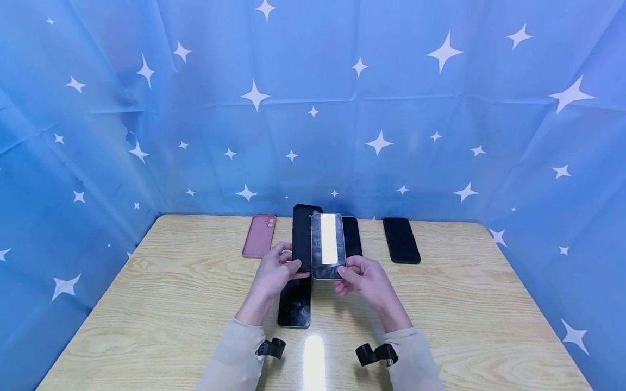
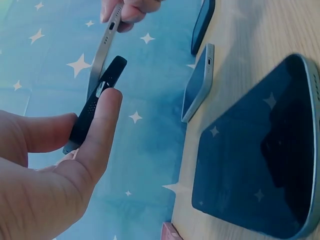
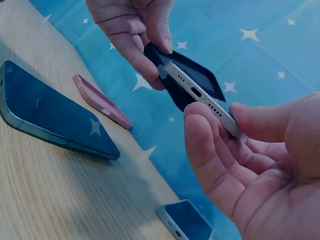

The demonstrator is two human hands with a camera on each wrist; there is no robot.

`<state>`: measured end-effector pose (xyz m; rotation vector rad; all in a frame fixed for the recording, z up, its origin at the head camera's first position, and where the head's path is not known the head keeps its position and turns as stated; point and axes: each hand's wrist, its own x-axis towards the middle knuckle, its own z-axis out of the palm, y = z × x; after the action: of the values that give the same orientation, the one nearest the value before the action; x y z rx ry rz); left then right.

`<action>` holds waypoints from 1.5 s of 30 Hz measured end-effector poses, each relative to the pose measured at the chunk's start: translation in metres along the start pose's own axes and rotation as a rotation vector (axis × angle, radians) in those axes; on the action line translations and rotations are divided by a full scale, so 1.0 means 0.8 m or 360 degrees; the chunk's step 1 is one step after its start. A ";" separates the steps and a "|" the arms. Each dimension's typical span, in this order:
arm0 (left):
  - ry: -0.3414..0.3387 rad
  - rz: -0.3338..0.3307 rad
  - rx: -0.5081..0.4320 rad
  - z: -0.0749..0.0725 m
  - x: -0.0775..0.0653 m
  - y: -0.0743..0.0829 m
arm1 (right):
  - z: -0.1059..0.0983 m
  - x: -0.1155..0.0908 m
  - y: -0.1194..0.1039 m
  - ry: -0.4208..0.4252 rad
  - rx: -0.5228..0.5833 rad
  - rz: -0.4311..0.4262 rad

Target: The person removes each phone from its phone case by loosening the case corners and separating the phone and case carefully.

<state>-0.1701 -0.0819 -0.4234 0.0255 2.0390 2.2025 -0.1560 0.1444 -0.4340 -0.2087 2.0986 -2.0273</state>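
My left hand (image 1: 274, 276) pinches a black phone case (image 1: 301, 244) near its lower end, raised above the table. In the right wrist view the open side of the case (image 3: 202, 75) shows beside a phone (image 3: 200, 92) with a pale metal edge. My right hand (image 1: 365, 279) grips that phone by its lower corner, thumb on the screen, which carries a bright reflection. The phone's left edge overlaps the case in the head view, and its charging-port end faces me. In the left wrist view, the phone (image 2: 104, 47) stands right up against the case (image 2: 97, 107).
On the wooden table (image 1: 469, 320), a dark phone (image 1: 295, 304) lies below my left hand. A second phone (image 1: 353, 237) lies behind the raised one, partly hidden. A pink phone case (image 1: 259, 237) lies at the back left, and a black phone-shaped item (image 1: 402, 241) at the back right.
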 end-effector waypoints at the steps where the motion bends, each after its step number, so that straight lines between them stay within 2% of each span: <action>1: -0.0001 -0.0002 0.0003 -0.001 0.001 -0.001 | 0.000 0.000 0.000 0.0003 -0.0014 -0.0003; 9: -0.0003 -0.0029 0.0045 -0.006 0.005 -0.005 | 0.004 -0.004 0.006 0.0004 0.0020 0.0000; 17: 0.0005 -0.0062 0.0054 -0.010 0.008 0.000 | 0.004 -0.008 0.007 0.0028 0.0001 -0.0024; 26: 0.0025 -0.0070 0.0096 -0.014 0.012 0.005 | 0.001 -0.015 0.003 0.0089 -0.0019 0.0023; 31: 0.0040 -0.0093 0.0090 -0.015 0.013 0.008 | -0.003 -0.022 0.002 0.0082 -0.0020 0.0048; 45: 0.0072 -0.0065 0.0119 -0.020 0.017 0.012 | -0.004 -0.041 0.011 0.0082 -0.0067 0.0138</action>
<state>-0.1862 -0.0967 -0.4165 -0.0582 2.1253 2.1214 -0.1247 0.1560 -0.4408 -0.0717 2.1434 -1.9602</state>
